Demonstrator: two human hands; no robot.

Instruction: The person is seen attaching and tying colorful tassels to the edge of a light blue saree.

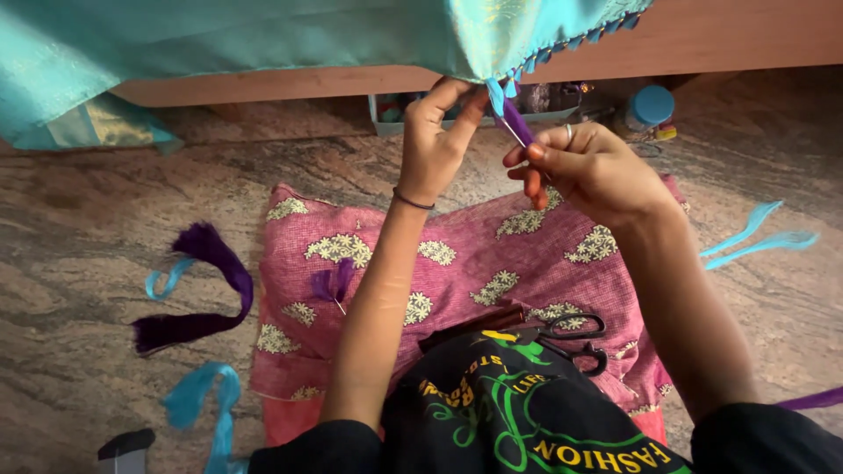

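Scissors (575, 338) are lying on the cushion (457, 263); thread bundles (198, 290) are lying left of it; hanging cloth (263, 35) is lying beyond.

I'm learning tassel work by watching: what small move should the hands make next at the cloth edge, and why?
Probably draw the purple threads snug. The left hand pinches the turquoise cloth edge, and the right hand grips those threads just below it.

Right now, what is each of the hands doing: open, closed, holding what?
Left hand: closed, pinching the edge of the teal fabric at its tassels.
Right hand: closed on purple thread at that same edge.
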